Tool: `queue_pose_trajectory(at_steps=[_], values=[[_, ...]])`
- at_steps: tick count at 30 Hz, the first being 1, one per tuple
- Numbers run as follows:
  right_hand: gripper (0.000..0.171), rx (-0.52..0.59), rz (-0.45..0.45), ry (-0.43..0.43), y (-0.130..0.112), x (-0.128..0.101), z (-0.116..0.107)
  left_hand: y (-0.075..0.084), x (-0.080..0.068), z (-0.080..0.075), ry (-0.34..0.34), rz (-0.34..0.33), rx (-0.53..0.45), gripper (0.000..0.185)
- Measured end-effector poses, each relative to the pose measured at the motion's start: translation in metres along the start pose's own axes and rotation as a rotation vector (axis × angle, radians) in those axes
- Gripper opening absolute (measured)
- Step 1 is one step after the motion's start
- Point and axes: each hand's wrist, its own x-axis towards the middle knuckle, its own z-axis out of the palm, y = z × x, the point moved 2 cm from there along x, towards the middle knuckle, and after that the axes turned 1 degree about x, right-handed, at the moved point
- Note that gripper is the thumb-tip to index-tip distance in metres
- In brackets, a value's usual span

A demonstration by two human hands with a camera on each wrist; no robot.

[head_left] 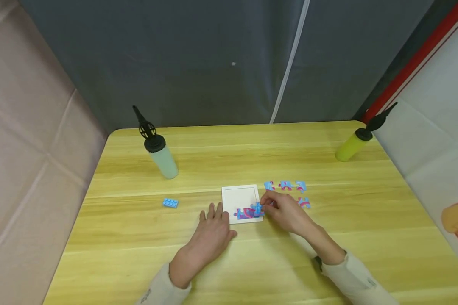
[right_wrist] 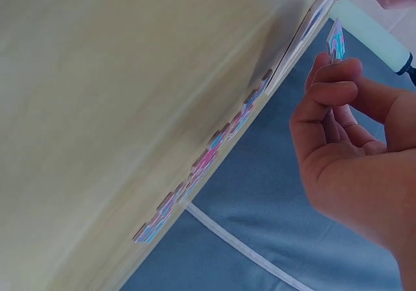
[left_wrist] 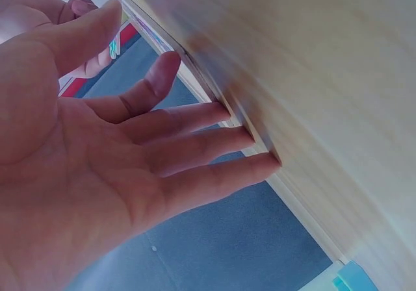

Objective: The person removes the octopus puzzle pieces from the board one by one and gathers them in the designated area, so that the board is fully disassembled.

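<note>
My right hand [head_left: 288, 212] pinches a blue-and-pink jigsaw piece [right_wrist: 335, 41] between thumb and fingertips, over the lower right corner of a white puzzle tray [head_left: 238, 195]. Joined pieces [head_left: 245, 213] in blue, pink and purple lie along the tray's bottom edge, partly overlapped by the held piece in the head view. My left hand [head_left: 212, 233] rests with straight, spread fingers at the tray's lower left; in the left wrist view its fingertips [left_wrist: 270, 162] touch the tabletop beside the tray.
Several loose jigsaw pieces [head_left: 286, 185] lie right of the tray, some partly behind the right hand. A blue toy brick [head_left: 170, 203] sits to the left. A pale green hand pump [head_left: 164, 161] and a yellow-green hand pump [head_left: 349, 147] stand towards the back of the wooden table [head_left: 118, 237].
</note>
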Motion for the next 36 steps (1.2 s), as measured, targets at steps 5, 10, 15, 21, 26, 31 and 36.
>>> queue_pose_trajectory(at_steps=[5,10,15,21,26,31,36], values=[[0.008,0.016,0.006,0.001,0.002,-0.004,-0.003,0.0,0.0,0.0,-0.004,0.003,-0.023,0.05],[0.007,0.004,0.015,0.01,0.006,-0.008,-0.006,0.0,0.001,-0.001,-0.004,0.012,-0.036,0.047],[0.007,0.001,0.032,0.01,0.009,-0.012,-0.009,0.001,0.002,-0.001,0.013,0.019,-0.034,0.045],[0.007,0.024,0.042,-0.005,0.012,-0.015,-0.01,0.001,0.002,-0.002,0.005,0.012,-0.032,0.046],[0.007,0.017,0.041,-0.003,0.014,-0.017,-0.012,0.001,0.001,-0.002,0.003,0.011,-0.028,0.046],[0.008,0.012,0.034,-0.012,0.016,-0.019,-0.013,0.0,0.001,-0.002,-0.013,0.006,-0.03,0.046],[0.007,0.007,0.031,-0.005,0.019,-0.022,-0.013,-0.001,0.001,-0.001,-0.026,0.002,-0.031,0.046]])
